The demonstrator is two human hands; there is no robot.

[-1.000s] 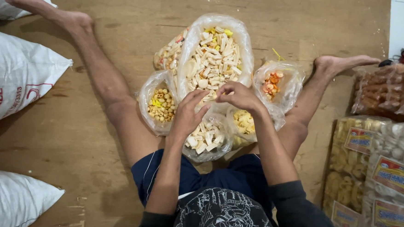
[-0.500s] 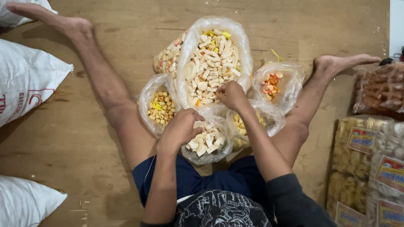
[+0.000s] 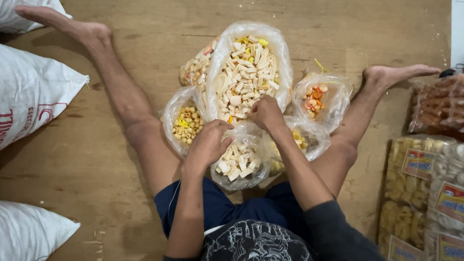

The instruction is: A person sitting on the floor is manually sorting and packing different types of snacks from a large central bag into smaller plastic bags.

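The person sits on a wooden floor (image 3: pixel 113 179), legs spread around open snack bags. The left hand (image 3: pixel 209 144) pinches the rim of the near bag (image 3: pixel 241 162) of pale sticks, lying between the thighs. The right hand (image 3: pixel 265 113), fingers curled, digs into the big bag (image 3: pixel 247 76); whether it holds anything, I cannot tell.

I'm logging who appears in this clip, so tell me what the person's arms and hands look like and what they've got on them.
Both hands, the left hand and the right hand, are bare: no gloves, and no rings or watch that I can make out. The forearms are uncovered too. Dark grey sleeves are pushed up near the elbows.
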